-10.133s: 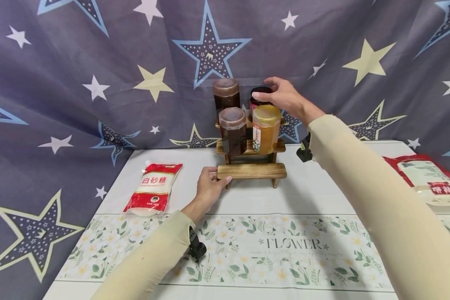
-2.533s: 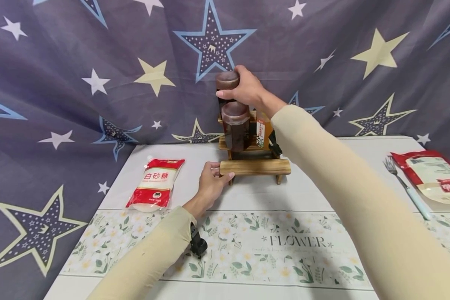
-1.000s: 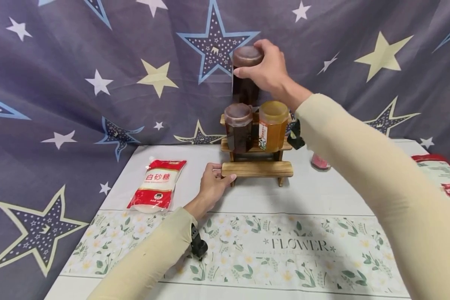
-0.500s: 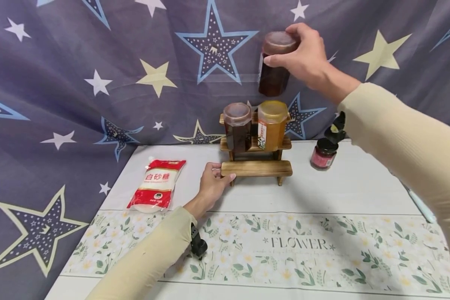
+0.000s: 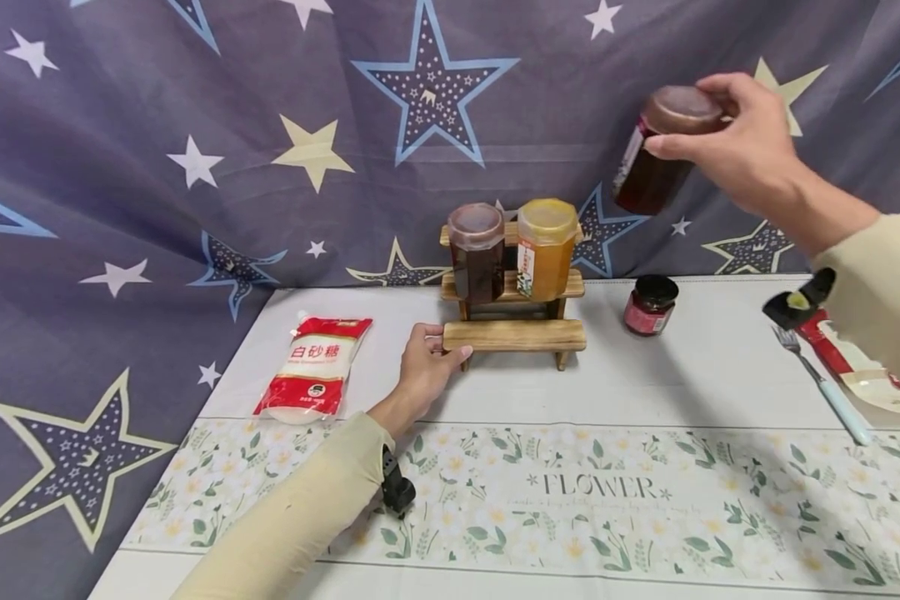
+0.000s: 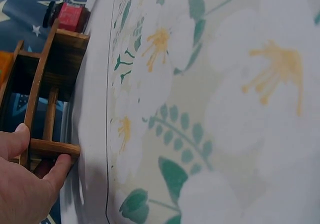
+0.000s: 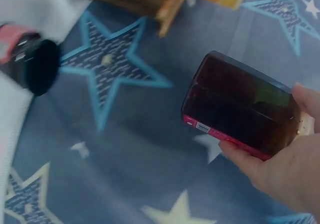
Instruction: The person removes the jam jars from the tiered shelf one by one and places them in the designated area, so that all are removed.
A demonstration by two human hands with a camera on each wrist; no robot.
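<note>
High at the right, my right hand (image 5: 757, 158) grips a dark jar (image 5: 663, 154) near its lid, tilted in the air in front of the curtain. The right wrist view shows the same dark jar (image 7: 240, 104) between thumb and fingers. My left hand (image 5: 423, 375) pinches the left end of the lowest step of a wooden stepped rack (image 5: 513, 336); in the left wrist view, thumb and fingers hold that rack's side (image 6: 55, 146). On the middle step stand another dark jar (image 5: 477, 262) and an amber honey jar (image 5: 547, 258) with a yellow lid.
A small black-lidded jar (image 5: 651, 306) with a pink label stands on the table right of the rack. A bag of white sugar (image 5: 315, 369) lies left. A fork (image 5: 825, 387) and a red-and-white bag (image 5: 870, 375) lie at right, the bag partly behind my sleeve.
My right hand has set the small black-lidded jar on the table, then lifted the dark jar off the top step and carried it right. My left hand stays on the rack.
</note>
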